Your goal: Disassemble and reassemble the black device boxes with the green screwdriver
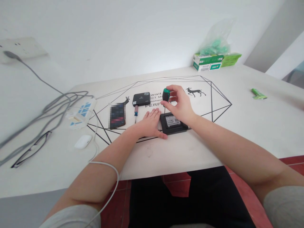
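My right hand grips the green-and-black handle of a screwdriver, held upright. Its shaft points down to the far left corner of a black square box, which bears a white label on its upper face. Whether the tip sits in a screw is too small to tell. Flat on the table, my left hand has its fingers stretched out and its thumb by the box's near left corner. Beyond it lie a second screwdriver with a red and blue handle and a flat black device.
On the left are a phone, a white earbud case, a power strip, glasses and grey cables. A white cable crosses my left forearm. Green boxes stand against the wall; a green wrapper lies right.
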`<state>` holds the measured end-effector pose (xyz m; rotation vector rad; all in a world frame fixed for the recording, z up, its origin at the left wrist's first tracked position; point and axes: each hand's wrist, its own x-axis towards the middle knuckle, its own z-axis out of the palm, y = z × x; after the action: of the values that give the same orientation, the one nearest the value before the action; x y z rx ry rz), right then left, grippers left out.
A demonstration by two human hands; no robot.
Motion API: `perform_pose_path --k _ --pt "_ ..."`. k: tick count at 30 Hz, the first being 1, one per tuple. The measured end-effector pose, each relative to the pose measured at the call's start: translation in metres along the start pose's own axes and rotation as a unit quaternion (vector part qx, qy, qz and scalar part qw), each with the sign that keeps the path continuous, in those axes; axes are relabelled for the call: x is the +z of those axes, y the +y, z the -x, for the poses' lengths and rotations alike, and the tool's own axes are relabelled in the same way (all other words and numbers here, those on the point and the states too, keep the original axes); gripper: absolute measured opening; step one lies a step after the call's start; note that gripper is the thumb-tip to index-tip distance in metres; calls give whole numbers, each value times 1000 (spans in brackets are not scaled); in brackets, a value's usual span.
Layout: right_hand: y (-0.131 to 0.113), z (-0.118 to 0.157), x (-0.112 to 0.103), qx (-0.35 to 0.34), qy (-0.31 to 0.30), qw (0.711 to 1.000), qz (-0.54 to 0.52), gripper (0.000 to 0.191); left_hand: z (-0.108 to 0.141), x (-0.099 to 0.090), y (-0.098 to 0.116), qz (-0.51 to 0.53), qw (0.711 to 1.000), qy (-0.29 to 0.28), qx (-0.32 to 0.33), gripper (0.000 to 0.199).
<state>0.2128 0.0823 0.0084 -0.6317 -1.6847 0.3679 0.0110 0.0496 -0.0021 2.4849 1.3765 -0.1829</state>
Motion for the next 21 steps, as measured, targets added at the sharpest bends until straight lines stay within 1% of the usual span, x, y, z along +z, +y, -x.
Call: perform_pose_path --k 3,7,15,21 --pt "-1 -1 0 3 -6 1000 12 45 1 -3 3 -12 1000 -14 -18 157" --pt "-2 -1 -1 -4 1 1000 15 45 2 -4 4 -13 1000 -12 -18 153" --pt "0 -2 -2 -11 24 1000 6 51 0 0 1 -10 1000 -2 -12 153" --pt "1 1 -2 -18 -10 1000 15 47 1 -2 4 -12 1000 -6 -16 152"
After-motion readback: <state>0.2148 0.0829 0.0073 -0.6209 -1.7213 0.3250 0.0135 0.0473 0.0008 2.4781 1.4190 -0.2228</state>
